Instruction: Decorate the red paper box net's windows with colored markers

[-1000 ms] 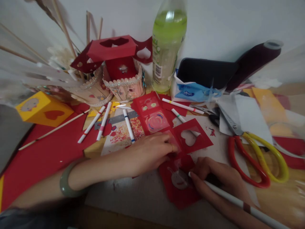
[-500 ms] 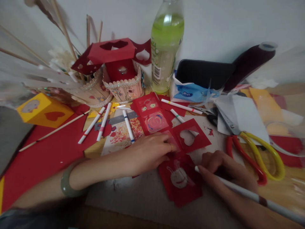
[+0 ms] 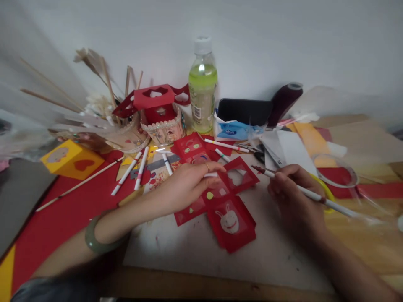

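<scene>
My right hand [image 3: 297, 197] pinches a white marker [image 3: 310, 193] with a dark band. Its bare brownish-red tip points left, above the board. My left hand [image 3: 192, 180] hovers over the middle of a red cross-shaped paper cutout [image 3: 242, 242], with a short white marker cap [image 3: 213, 174] between thumb and fingers. The cutout has clear film windows. A white rabbit face [image 3: 229, 222] with a red mouth shows in the nearest window, and a heart-shaped opening [image 3: 236, 177] is on the right flap. My left hand and forearm hide part of the left and middle panels.
Several capped markers [image 3: 126, 173] lie left of the cutout on a patterned sheet and red paper. A yellow box [image 3: 71, 159] sits at left. Behind stand stick-walled holders [image 3: 163, 128], a green drink bottle [image 3: 203, 90], a tissue pack [image 3: 233, 130] and a phone [image 3: 244, 110]. Tape [image 3: 354, 178] lies right.
The view has pulled back and up. My left hand has lifted off the cutout and now holds the cap. My right hand has moved away from the rabbit panel, the marker's coloured tip now showing.
</scene>
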A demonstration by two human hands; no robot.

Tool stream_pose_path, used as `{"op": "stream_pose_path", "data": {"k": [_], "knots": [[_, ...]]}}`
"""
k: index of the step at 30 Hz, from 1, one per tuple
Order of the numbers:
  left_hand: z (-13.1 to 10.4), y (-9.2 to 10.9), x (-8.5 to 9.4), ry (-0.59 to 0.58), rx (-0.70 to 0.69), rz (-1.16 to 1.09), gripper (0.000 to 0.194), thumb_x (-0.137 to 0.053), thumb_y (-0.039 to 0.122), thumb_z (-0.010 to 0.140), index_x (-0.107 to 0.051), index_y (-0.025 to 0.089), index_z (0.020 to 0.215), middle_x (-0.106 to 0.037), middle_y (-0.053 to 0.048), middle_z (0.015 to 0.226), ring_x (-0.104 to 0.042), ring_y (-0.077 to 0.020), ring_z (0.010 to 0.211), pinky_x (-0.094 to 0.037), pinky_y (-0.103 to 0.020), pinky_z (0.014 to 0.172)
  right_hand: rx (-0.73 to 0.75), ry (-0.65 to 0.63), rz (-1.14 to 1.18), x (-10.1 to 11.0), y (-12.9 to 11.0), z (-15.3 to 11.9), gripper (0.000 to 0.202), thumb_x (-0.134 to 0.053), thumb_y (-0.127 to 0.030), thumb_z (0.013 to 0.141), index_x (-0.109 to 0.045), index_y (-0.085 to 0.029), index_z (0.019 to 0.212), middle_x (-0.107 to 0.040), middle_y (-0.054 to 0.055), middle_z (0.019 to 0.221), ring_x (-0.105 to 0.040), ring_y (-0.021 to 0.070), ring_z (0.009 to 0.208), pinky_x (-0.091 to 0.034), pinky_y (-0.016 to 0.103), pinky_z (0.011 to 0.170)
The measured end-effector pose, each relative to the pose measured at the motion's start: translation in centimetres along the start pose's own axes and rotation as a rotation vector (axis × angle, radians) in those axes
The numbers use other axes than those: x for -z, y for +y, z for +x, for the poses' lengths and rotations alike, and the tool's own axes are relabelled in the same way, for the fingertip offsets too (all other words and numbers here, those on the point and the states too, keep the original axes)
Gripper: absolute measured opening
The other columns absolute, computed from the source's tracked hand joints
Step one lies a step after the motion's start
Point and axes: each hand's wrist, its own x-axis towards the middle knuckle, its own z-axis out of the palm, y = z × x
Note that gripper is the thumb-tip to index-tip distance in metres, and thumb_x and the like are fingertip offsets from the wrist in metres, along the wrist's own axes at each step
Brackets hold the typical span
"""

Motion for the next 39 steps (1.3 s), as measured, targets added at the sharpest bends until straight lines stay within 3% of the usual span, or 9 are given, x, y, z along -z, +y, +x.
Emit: {"op": "stream_pose_path", "data": {"k": [6, 15, 21, 25, 39], "knots": [[-0.6, 0.2, 0.2, 0.076, 0.046, -0.091, 0.014, -0.05, 0.024, 0.09, -0.056, 0.017, 0.1, -0.066, 0.001, 0.082, -0.06, -0.0107, 0.068, -0.04, -0.02, 0.06, 0.009, 0.016, 0.137, -0.5, -0.9, 0.3, 0.016, -0.055, -0.023, 0.082, -0.059, -0.022, 0.066, -0.046, -0.003, 0.052, -0.04, 0.0114, 0.049, -0.029, 0.024, 0.046], [-1.2, 0.8, 0.4, 0.095, -0.055, -0.213, 0.013, -0.06, 0.026, 0.085, -0.067, 0.018, 0.092, -0.067, -0.002, 0.092, -0.061, -0.014, 0.082, -0.045, -0.023, 0.07, 0.051, -0.182, 0.139, -2.4, -3.1, 0.3, 0.015, -0.068, -0.032, 0.069, -0.06, -0.021, 0.061, -0.048, -0.003, 0.049, -0.042, 0.0117, 0.049, -0.032, 0.025, 0.046], [-1.2, 0.7, 0.5, 0.071, -0.02, -0.233, 0.017, -0.058, 0.03, 0.086, -0.069, 0.019, 0.095, -0.07, -0.001, 0.093, -0.063, -0.0139, 0.081, -0.046, -0.023, 0.071, 0.107, -0.209, 0.185, -3.5, -4.6, 1.5, 0.028, -0.06, -0.035, 0.077, -0.053, -0.021, 0.054, -0.039, -0.004, 0.046, -0.035, 0.0102, 0.044, -0.027, 0.025, 0.044], [-1.2, 0.6, 0.2, 0.076, 0.045, -0.207, 0.016, -0.061, 0.029, 0.085, -0.068, 0.019, 0.094, -0.07, 0.0, 0.09, -0.062, -0.0135, 0.079, -0.045, -0.022, 0.068, 0.124, -0.236, 0.182, -3.7, -4.2, 1.5, 0.034, -0.053, -0.038, 0.084, -0.053, -0.022, 0.054, -0.033, -0.005, 0.042, -0.033, 0.0111, 0.042, -0.025, 0.026, 0.042], [-0.7, 0.3, -0.6, 0.003, 0.084, -0.382, 0.016, -0.064, 0.016, 0.078, -0.067, 0.016, 0.093, -0.069, -0.002, 0.091, -0.063, -0.0144, 0.083, -0.048, -0.025, 0.074, 0.158, -0.218, 0.032, -2.9, -3.1, -0.1, 0.031, -0.059, -0.039, 0.08, -0.054, -0.023, 0.053, -0.043, -0.001, 0.05, -0.038, 0.014, 0.049, -0.027, 0.027, 0.043]]}}
